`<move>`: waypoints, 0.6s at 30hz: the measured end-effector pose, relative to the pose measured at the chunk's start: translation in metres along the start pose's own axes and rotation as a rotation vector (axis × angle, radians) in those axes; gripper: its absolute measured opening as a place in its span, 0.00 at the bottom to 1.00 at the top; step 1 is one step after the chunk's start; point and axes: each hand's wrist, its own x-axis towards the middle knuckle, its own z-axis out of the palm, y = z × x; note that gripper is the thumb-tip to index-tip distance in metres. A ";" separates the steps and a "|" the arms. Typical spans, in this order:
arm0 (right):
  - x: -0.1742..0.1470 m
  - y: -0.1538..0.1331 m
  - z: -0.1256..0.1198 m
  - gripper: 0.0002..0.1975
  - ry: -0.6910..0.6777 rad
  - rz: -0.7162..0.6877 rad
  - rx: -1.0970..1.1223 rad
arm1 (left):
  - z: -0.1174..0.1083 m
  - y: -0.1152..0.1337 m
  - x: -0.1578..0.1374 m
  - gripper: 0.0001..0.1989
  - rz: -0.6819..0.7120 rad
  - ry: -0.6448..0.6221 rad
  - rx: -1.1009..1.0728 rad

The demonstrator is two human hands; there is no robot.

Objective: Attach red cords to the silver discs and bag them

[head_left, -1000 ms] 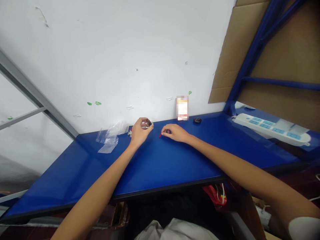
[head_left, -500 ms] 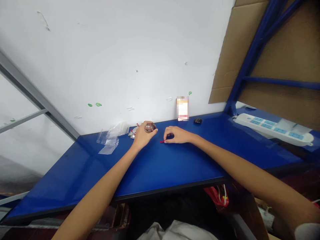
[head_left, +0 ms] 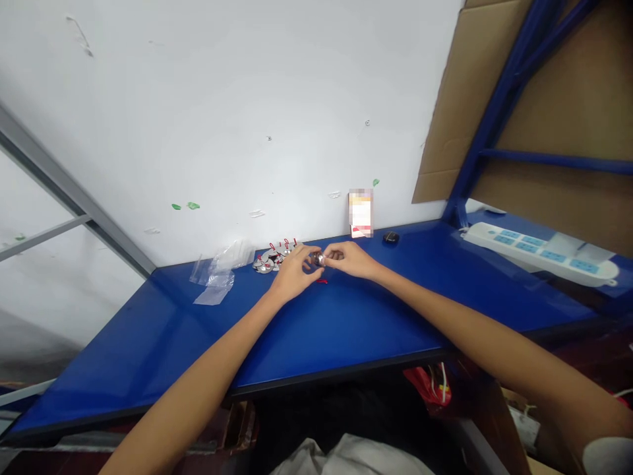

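Note:
A small round shiny metal piece [head_left: 319,258] is held between my two hands, a little above the blue table. My left hand [head_left: 293,274] curls its fingers and thumb around its left side. From the right, the fingertips of my right hand [head_left: 350,259] pinch its edge; its exact shape is hidden by the fingers. Just below them a short red cord loop [head_left: 321,282] lies on the table. Behind my left hand sits a pile of silver metal discs [head_left: 266,265] with red cord loops, partly covered by that hand.
Clear plastic bags [head_left: 217,277] lie left of the discs. A small black object [head_left: 390,238] and an upright card [head_left: 361,214], blurred out, stand near the white wall. A white power strip [head_left: 541,254] is at the right. The blue table's [head_left: 341,343] front edge runs below my forearms.
My right hand has left the red loop and moved up to the metal piece. My left hand has shifted right with the piece, uncovering more of the disc pile.

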 end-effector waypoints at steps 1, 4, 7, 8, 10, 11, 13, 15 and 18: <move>0.000 0.003 -0.004 0.10 0.014 0.007 -0.036 | 0.000 -0.001 0.000 0.25 0.007 -0.002 0.006; 0.000 0.012 -0.022 0.04 0.104 -0.035 -0.308 | -0.006 -0.006 0.003 0.24 -0.002 0.034 0.078; -0.001 0.023 -0.043 0.04 0.169 -0.079 -0.581 | -0.020 -0.017 0.008 0.17 -0.038 0.111 0.208; -0.001 0.026 -0.048 0.05 0.171 -0.081 -0.625 | -0.026 -0.021 0.009 0.16 -0.046 0.133 0.242; 0.000 0.032 -0.053 0.06 0.139 -0.084 -0.665 | -0.037 -0.029 0.011 0.14 -0.067 0.164 0.299; 0.000 0.033 -0.053 0.07 0.114 -0.078 -0.675 | -0.043 -0.033 0.012 0.13 -0.083 0.172 0.329; 0.000 0.034 -0.052 0.05 0.043 -0.041 -0.691 | -0.052 -0.041 0.013 0.12 -0.122 0.166 0.407; -0.001 0.031 -0.051 0.04 -0.036 0.005 -0.701 | -0.060 -0.048 0.014 0.11 -0.151 0.137 0.497; -0.004 0.024 -0.052 0.07 -0.101 0.018 -0.688 | -0.067 -0.056 0.013 0.13 -0.157 0.073 0.590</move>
